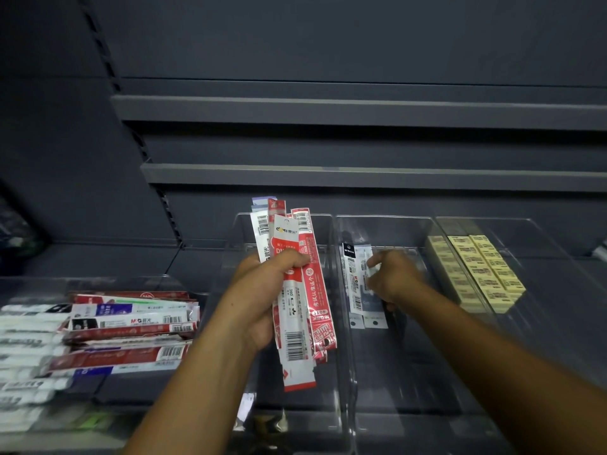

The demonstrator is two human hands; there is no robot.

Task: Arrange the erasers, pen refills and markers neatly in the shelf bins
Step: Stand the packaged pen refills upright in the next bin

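Head view, looking down on a dark grey shelf; I give all positions relative to the middle clear plastic bin (pixel 410 372). My left hand (pixel 262 290) hangs over the neighbouring clear plastic bin (pixel 323 215) just left of the middle bin, with fingers and thumb clenched round a fanned bundle of long red-and-white pen refill packs (pixel 297 323). The bundle stands nearly upright, with its top ends above the bin's rear rim and its barcoded lower ends below the hand. My right hand (pixel 392 277) is inside the middle bin, its fingers curled at the right edge of a few flat black-and-white pen refill packs (pixel 354 284) lying against the bin's left wall. Motion blur means I cannot tell whether it pinches them or only touches them. To the right of the middle bin, a third clear plastic bin (pixel 492 220) holds pale yellow rectangular erasers (pixel 483 267) in neat lengthwise rows. Well to the left of the middle bin lies a loose pile of red, white and blue refill packs (pixel 131 326), and further left lie blurred white markers (pixel 26 339). Behind and above the middle bin run two bare grey shelf ledges (pixel 328 110).
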